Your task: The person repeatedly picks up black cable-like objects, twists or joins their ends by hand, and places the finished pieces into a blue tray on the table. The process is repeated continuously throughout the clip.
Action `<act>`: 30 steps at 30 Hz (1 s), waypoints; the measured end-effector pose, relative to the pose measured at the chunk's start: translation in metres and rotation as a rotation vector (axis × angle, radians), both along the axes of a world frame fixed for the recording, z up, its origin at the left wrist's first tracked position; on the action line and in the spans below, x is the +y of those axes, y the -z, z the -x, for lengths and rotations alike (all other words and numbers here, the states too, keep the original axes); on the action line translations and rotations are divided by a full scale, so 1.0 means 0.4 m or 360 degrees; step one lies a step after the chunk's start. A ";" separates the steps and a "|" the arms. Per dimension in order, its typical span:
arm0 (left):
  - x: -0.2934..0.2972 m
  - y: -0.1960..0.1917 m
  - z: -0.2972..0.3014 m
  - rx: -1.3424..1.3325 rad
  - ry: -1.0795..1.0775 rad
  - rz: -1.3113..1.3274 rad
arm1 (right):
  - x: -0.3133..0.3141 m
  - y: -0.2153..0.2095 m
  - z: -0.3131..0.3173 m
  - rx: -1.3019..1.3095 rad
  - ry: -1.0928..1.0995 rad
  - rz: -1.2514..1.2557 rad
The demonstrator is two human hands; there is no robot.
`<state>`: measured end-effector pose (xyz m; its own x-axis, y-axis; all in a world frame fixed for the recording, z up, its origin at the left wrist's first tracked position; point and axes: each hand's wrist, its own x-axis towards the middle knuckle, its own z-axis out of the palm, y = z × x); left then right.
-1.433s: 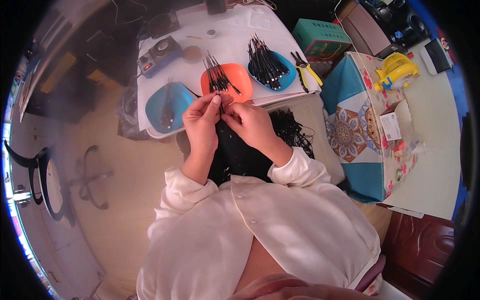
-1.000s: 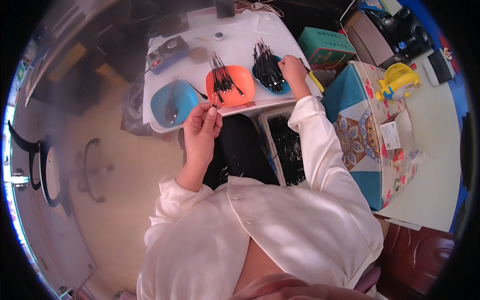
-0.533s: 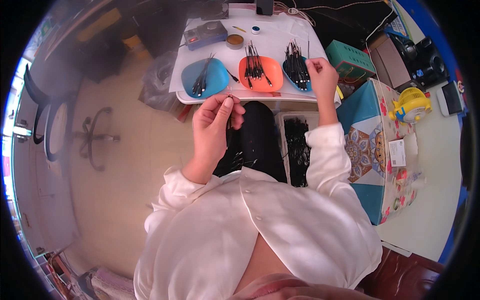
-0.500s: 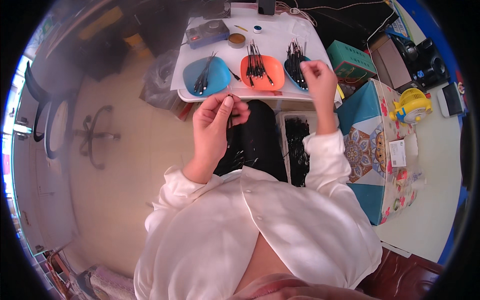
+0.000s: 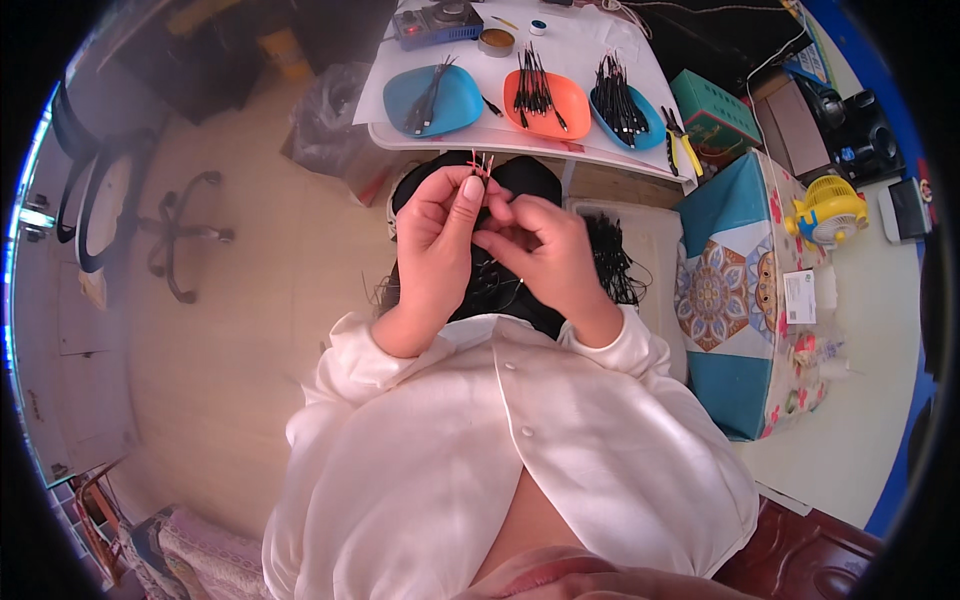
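My left hand [image 5: 440, 240] pinches a black cable upright over my lap. Thin red and pale wire ends [image 5: 481, 163] stick up above its thumb and forefinger. My right hand [image 5: 550, 260] is close beside it, fingers bent together near the wires; what they grip is hidden. On the table [image 5: 545, 148] beyond, a blue plate [image 5: 457, 90] holds several black cables [image 5: 428, 98], an orange plate [image 5: 573, 92] holds more, and a second blue plate [image 5: 655, 130] has a thick bunch [image 5: 622, 105]. One loose cable [image 5: 491, 106] lies between the first two plates.
Yellow-handled pliers [image 5: 688, 150] lie at the table's right corner. Behind the plates stand a round tin [image 5: 496, 42] and a blue-grey device [image 5: 437, 25]. A tray of black cables [image 5: 612, 255] is right of my lap, with a yellow fan [image 5: 829, 210] farther right.
My right hand has come from the right blue plate back to my left hand. The left hand has shifted slightly, still gripping its cable. The view has tilted, bringing the pliers into sight.
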<state>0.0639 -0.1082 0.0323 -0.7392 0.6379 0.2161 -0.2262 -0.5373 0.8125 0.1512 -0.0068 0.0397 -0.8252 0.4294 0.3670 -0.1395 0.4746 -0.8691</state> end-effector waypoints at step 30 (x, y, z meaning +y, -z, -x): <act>-0.087 0.003 0.037 -0.0297 0.0734 -0.0031 | 0.042 -0.065 0.024 -0.0003 -0.0656 0.1154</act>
